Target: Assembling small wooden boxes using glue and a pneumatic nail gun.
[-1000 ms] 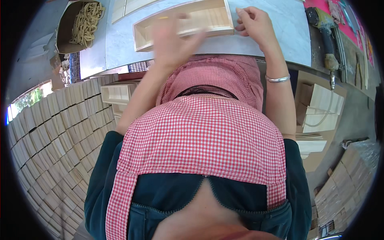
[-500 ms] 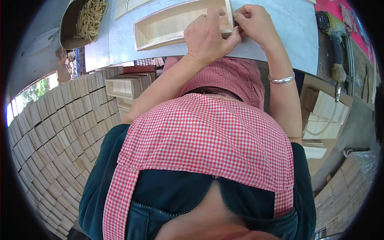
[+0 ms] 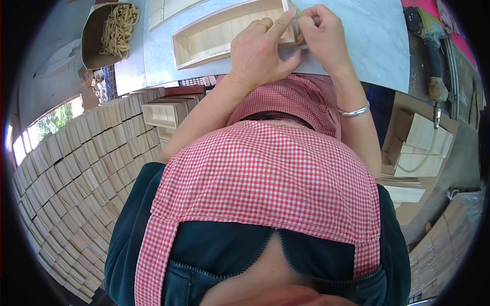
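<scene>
A long open box of pale wood (image 3: 214,38) lies on the tabletop in front of me, its right end between my hands. My left hand (image 3: 259,53), a yellow ring on one finger, rests over the box near that end. Its index finger reaches to the end wall's top edge, while the thumb stands apart below. Just outside the same end, my right hand (image 3: 324,38) is closed in a pinch against the box. Whatever lies between its fingertips is hidden.
A container of tan strips or bands (image 3: 120,33) stands at the far left of the table (image 3: 367,51). Stacked wooden pieces (image 3: 76,178) fill the left side. A hose-fed tool (image 3: 435,76) hangs at the right, above a carton with pale panels (image 3: 421,148).
My left thumb has come away from the box's right end, and the index finger has straightened along its edge. My right hand stays pinched there, shifted slightly.
</scene>
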`<state>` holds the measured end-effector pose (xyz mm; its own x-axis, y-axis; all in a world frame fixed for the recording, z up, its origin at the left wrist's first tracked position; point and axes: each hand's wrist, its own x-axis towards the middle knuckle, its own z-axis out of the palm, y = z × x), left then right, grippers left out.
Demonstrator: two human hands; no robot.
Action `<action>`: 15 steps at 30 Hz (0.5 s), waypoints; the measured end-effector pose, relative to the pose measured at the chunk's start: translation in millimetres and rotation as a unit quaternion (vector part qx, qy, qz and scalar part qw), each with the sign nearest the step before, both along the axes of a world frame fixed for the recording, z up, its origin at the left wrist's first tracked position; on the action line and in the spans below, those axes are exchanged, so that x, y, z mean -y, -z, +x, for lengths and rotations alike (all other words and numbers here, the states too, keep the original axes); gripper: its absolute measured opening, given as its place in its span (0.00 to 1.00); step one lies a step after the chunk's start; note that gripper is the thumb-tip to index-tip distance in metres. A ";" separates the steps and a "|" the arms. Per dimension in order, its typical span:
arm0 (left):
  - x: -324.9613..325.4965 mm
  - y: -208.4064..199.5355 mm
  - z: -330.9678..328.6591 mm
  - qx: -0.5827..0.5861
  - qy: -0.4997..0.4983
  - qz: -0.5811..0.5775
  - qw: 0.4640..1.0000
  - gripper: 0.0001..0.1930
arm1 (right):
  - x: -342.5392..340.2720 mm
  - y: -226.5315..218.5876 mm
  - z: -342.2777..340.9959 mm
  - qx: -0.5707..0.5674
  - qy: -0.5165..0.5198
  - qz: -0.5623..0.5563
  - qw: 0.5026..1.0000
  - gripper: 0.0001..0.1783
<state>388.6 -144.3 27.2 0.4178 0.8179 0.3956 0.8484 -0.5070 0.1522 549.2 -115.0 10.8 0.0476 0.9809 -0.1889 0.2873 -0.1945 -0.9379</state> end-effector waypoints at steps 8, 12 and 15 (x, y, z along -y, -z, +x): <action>2.6 -11.0 7.2 -0.013 0.020 0.003 1.000 0.37 | 20.8 14.1 -3.7 -0.152 -0.013 0.054 0.987 0.06; 4.8 -5.7 5.7 0.045 -0.040 -0.026 0.998 0.29 | 25.3 6.4 3.2 -0.189 0.009 0.040 0.981 0.06; 5.4 0.4 5.6 0.096 -0.095 -0.058 0.989 0.22 | 30.3 3.4 9.2 -0.215 0.035 0.027 0.976 0.06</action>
<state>394.2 -149.7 26.9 0.1788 0.9189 0.3516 0.8759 -0.3115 0.3685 558.4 -145.3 7.4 0.0432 0.9871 -0.1544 -0.1479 -0.1465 -0.9781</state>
